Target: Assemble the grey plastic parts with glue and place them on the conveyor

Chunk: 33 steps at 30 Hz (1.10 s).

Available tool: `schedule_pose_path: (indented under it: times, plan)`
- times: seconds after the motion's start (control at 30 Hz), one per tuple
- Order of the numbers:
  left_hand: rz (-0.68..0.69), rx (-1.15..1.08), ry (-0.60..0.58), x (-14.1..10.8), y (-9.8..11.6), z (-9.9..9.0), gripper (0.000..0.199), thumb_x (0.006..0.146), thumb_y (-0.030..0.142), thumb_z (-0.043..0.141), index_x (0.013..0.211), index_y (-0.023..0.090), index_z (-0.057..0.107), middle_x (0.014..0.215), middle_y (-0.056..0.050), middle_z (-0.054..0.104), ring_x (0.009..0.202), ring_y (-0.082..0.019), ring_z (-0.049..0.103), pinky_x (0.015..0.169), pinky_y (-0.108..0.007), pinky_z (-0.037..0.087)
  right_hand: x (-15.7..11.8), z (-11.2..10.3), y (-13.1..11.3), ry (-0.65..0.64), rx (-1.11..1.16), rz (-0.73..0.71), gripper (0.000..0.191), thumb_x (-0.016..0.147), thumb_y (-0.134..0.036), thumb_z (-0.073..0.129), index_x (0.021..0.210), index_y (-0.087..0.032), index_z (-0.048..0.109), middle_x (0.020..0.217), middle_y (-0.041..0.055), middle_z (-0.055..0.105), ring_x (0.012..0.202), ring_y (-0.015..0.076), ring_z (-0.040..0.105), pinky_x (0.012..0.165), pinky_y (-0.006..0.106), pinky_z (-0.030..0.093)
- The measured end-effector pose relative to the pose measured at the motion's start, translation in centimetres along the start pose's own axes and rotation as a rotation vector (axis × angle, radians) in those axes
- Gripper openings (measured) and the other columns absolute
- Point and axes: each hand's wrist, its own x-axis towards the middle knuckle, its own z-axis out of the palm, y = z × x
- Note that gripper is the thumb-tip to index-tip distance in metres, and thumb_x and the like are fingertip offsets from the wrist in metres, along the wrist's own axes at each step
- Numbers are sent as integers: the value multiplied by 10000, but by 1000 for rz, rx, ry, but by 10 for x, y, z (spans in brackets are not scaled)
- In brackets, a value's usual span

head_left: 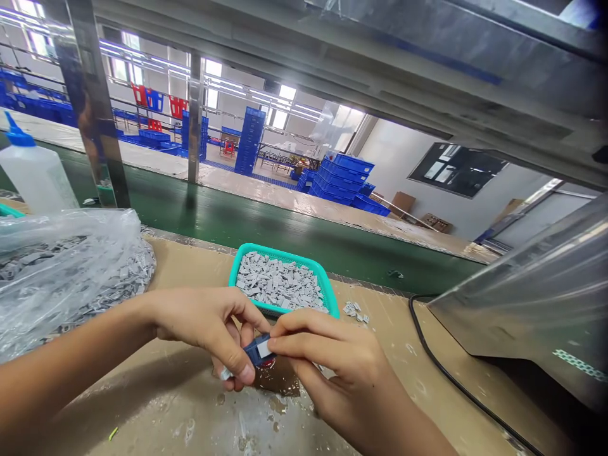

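Between my hands is a small dark blue plastic part (253, 352) with a light grey piece (263, 348) on its upper face. My left hand (216, 332) is closed around the blue part, thumb on its near side. The fingertips of my right hand (332, 354) pinch at the grey piece and the part's far end. Something pale pokes out below my left fingers, too small to name. Just beyond my hands stands a teal plastic basket (332, 296) filled with small grey plastic pieces (280, 282). Several similar loose pieces (355, 311) lie right of it.
A clear plastic bag (95, 266) of grey parts lies at left, near a white bottle (35, 174) with a blue nozzle. A green conveyor belt (228, 215) runs behind. At right are a black cable (441, 370) and a metal housing (536, 297). Wet spots mark the tabletop.
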Motion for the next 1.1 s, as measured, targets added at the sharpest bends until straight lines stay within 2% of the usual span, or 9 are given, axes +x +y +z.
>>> schedule_pose_path:
  times: [0.17,0.27,0.43,0.6,0.77,0.87,0.93,1.03,1.1]
  plan:
    - [33,-21,50,1,-1,2,215,619,187,693,813,160,604,618,23,590,556,-90,557,558,-202,430,-9,2,-2,-40,-68,-32,319,732,51,394,895,-119,610,980,87,539,859,105,561,729,174,496]
    - [112,4,118,3,0,7,248,644,217,677,870,159,592,644,21,574,594,-88,540,576,-196,409,-17,7,2,43,-115,-95,353,742,56,372,995,-100,561,1090,132,420,979,131,515,820,217,491]
    - [195,37,131,5,3,12,200,744,230,573,937,177,561,734,9,570,649,-87,502,601,-199,371,-30,15,12,148,-237,-130,421,723,68,399,1060,-143,540,1155,127,343,1099,176,413,881,278,466]
    - [189,-7,140,5,0,14,189,783,271,537,953,191,554,792,-11,576,728,-116,515,672,-231,379,-39,14,9,175,-160,-20,508,727,59,405,1167,-184,478,1159,103,364,1069,158,432,889,279,454]
    - [330,-43,387,7,-7,8,223,779,371,534,972,258,543,797,8,565,684,-103,471,615,-192,366,-50,0,17,300,-86,220,409,780,-53,431,1149,-218,495,1069,76,480,992,155,494,877,315,447]
    - [337,-8,494,7,-7,1,242,756,410,547,946,262,548,749,5,563,678,-121,466,598,-197,357,-61,-12,39,347,-59,381,349,780,-111,449,1098,-224,538,1020,67,534,927,159,524,846,329,449]
    - [321,-19,542,7,-6,-5,241,747,410,554,931,256,544,766,-1,574,686,-131,471,606,-208,361,-69,-21,62,395,-27,515,319,761,-156,470,1061,-217,562,988,62,568,893,160,543,828,330,454]
    - [306,-56,594,9,-5,-18,218,760,383,546,922,239,526,789,-6,585,691,-129,478,627,-221,364,-81,-37,106,476,12,714,332,746,-232,471,1059,-157,551,930,84,610,843,165,587,770,320,490]
    - [300,-18,627,12,-5,-26,232,776,369,530,956,224,512,780,-12,582,684,-125,478,628,-226,359,-85,-48,140,467,15,796,376,762,-271,435,1091,-109,522,881,109,636,785,175,617,686,308,521]
